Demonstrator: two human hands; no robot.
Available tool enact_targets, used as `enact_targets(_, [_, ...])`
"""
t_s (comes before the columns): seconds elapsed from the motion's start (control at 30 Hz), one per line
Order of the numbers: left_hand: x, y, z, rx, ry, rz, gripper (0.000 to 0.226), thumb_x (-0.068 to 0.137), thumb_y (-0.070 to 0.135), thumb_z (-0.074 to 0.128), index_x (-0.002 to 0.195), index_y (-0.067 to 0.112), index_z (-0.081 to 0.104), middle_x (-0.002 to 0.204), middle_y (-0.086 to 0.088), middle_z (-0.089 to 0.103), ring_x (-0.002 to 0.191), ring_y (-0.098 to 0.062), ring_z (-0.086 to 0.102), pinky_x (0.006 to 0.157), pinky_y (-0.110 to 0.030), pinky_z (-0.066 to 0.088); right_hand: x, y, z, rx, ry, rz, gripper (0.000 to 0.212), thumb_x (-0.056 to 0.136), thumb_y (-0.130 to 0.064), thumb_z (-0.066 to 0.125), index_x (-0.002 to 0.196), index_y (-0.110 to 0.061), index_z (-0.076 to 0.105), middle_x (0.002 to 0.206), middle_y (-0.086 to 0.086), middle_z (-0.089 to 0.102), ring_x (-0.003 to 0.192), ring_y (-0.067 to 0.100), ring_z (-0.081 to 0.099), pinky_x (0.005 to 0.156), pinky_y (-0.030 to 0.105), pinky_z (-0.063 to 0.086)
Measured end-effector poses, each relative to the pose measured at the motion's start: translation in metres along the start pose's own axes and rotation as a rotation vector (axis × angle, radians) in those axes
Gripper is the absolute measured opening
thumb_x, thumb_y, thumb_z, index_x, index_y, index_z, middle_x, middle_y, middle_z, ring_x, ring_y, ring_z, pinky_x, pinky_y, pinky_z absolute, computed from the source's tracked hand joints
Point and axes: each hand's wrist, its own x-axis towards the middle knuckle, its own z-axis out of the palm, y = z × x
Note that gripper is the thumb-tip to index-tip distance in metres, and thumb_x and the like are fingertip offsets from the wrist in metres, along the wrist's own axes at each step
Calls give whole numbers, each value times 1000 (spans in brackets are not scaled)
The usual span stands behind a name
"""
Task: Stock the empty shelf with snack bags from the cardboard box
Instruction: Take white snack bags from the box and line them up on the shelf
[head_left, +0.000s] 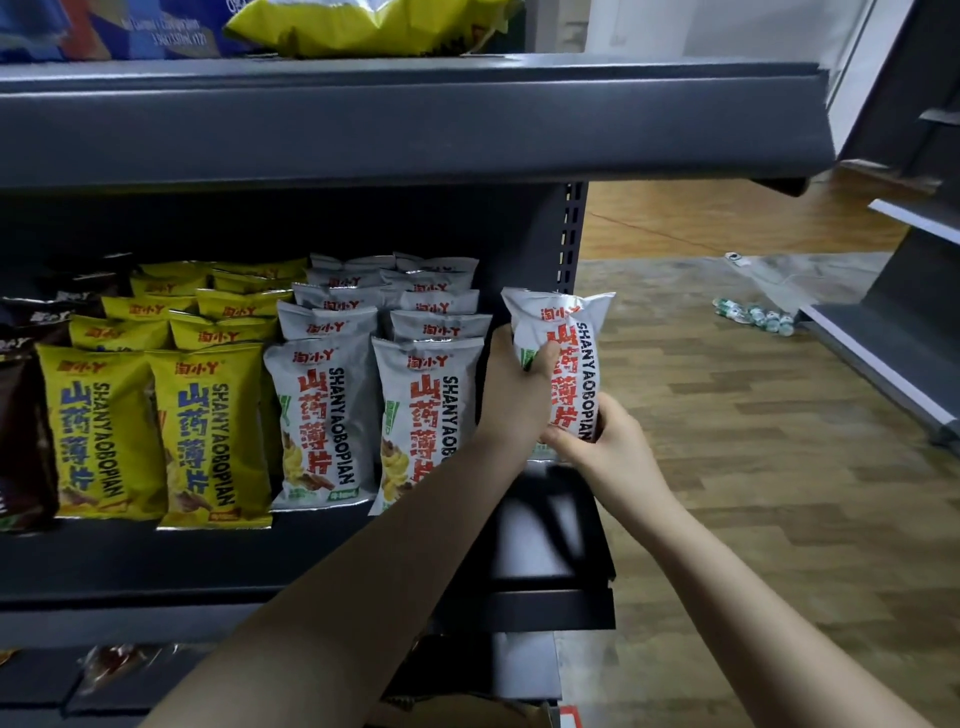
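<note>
A white snack bag (569, 338) with red lettering stands upright at the right end of the dark shelf (208, 561). My left hand (514, 389) grips its left side near the middle. My right hand (608, 447) holds its bottom end from the right. To the left, two rows of white bags (332, 415) stand one behind another, then two rows of yellow bags (104, 431), then dark bags (21, 415) at the far left. A corner of the cardboard box (519, 714) shows at the bottom edge.
An upper shelf (415, 119) overhangs the row, with a yellow bag (363, 26) on top. A perforated upright post (571, 239) bounds the shelf's right end. Wooden floor lies to the right, with small bottles (753, 314) and another shelf unit (904, 332).
</note>
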Motion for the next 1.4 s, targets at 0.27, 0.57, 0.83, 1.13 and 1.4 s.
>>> enact_targets(0.27, [19, -26, 19, 312, 64, 44, 47, 84, 8, 46, 131, 4, 44, 129, -14, 52, 125, -26, 46, 107, -27, 30, 55, 12, 20, 37, 111, 45, 25, 83, -21, 68, 102, -9, 58, 97, 5, 68, 86, 17, 62, 81, 41, 51])
enact_targets(0.57, [34, -40, 32, 324, 170, 31, 54, 89, 11, 45, 142, 6, 35, 140, -16, 44, 133, -26, 38, 110, -28, 25, 94, 16, 44, -4, 81, 77, 23, 88, -21, 61, 105, -8, 53, 94, -1, 61, 92, 18, 57, 84, 37, 46])
enact_targets(0.83, [47, -54, 34, 310, 128, 18, 44, 94, 20, 41, 136, 7, 36, 134, -14, 49, 127, -25, 45, 107, -34, 35, 109, 23, 52, -244, 65, 62, 13, 94, -23, 48, 94, -11, 46, 102, 15, 59, 97, 32, 53, 75, 36, 40])
enact_targets(1.13, [52, -49, 40, 444, 177, -60, 47, 94, 18, 40, 141, 12, 32, 142, -8, 41, 134, -21, 35, 111, -30, 23, 128, 26, 55, -378, 23, 35, 18, 93, -24, 49, 94, -6, 50, 102, 16, 58, 93, 34, 55, 69, 32, 34])
enact_targets(1.4, [50, -42, 47, 494, 244, -98, 42, 86, 17, 26, 120, 7, 49, 121, -11, 53, 117, -25, 50, 95, -33, 38, 124, 20, 48, -365, -48, 92, 18, 95, -22, 46, 90, -5, 41, 106, 23, 55, 96, 36, 52, 68, 31, 29])
